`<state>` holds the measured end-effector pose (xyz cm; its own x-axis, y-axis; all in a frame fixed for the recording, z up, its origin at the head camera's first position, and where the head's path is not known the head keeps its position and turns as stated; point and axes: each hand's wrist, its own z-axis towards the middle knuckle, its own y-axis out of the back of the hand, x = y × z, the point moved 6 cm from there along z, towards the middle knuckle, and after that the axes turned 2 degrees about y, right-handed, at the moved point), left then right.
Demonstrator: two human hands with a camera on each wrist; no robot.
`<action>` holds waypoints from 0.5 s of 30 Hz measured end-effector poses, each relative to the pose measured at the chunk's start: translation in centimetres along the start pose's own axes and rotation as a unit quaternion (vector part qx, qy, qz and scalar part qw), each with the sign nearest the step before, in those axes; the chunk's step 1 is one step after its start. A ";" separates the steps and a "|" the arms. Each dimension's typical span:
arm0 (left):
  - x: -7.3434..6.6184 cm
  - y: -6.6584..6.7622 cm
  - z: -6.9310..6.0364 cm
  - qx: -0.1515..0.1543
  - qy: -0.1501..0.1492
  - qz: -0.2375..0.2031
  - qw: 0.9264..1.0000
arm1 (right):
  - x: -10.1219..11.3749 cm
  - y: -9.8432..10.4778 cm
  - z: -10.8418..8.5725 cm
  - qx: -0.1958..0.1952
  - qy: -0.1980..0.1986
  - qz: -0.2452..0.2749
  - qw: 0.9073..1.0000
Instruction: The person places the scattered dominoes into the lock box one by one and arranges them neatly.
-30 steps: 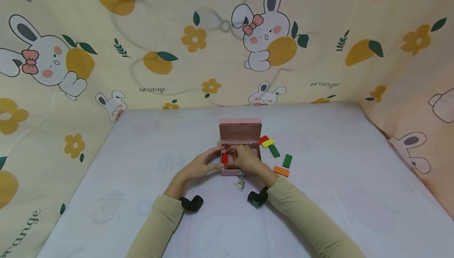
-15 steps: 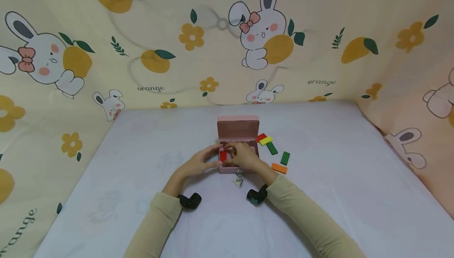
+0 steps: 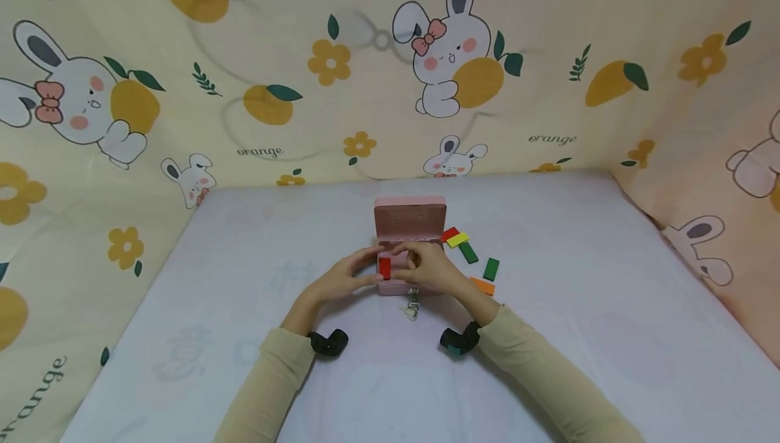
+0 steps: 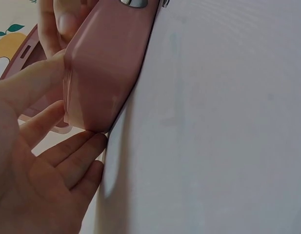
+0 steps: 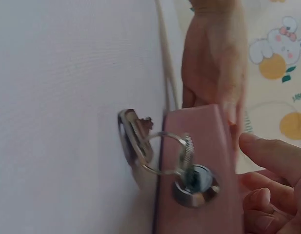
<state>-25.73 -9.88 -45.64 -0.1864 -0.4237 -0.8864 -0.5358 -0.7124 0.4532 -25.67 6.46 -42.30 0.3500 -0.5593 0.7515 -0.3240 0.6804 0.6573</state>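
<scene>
A small pink metal box (image 3: 409, 221) stands on the table with its lid raised. Inside, at its left end, a red block (image 3: 384, 268) shows. My left hand (image 3: 341, 279) holds the box's left end, thumb at the front corner and the other fingers against the side and back. Over the box's opening is my right hand (image 3: 429, 268), thumb and index finger apart, nothing visible between them. In the right wrist view a key (image 5: 135, 136) hangs on a ring from the lock (image 5: 195, 186) in the box's front. The right hand hides much of the box's inside.
Right of the box lie loose blocks: a red block (image 3: 449, 234), a yellow block (image 3: 458, 240), a green block (image 3: 468, 252), another green block (image 3: 491, 269) and an orange block (image 3: 483, 286). A printed cloth (image 3: 365, 104) stands behind the white-covered table (image 3: 244, 226).
My right hand has shifted slightly right, away from the red block, and its thumb and index finger have spread. The left hand stays at the box's left end.
</scene>
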 end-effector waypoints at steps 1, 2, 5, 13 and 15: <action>0.0 0.0 0.0 0.001 -0.002 -0.001 1.000 | 0.1 0.3 -0.2 -0.002 0.003 -0.001 1.000; 0.0 0.0 0.0 0.002 -0.001 0.000 1.000 | 0.2 0.5 -0.4 -0.003 0.005 0.000 1.000; 0.2 0.1 -0.1 0.003 0.004 0.001 1.000 | 0.2 1.1 -1.0 -0.010 0.011 0.002 1.000; 0.0 0.2 0.1 0.005 -0.004 -0.012 1.000 | -0.5 2.8 -2.6 -0.034 0.004 0.011 0.999; 0.0 0.1 0.1 0.004 -0.004 -0.012 1.000 | -0.6 3.1 -2.9 -0.035 0.009 0.006 0.999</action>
<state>-25.86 -9.93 -45.59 -0.1802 -0.4024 -0.8975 -0.5472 -0.7172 0.4314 -24.34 10.31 -40.88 0.3617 -0.5423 0.7583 -0.2660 0.7196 0.6415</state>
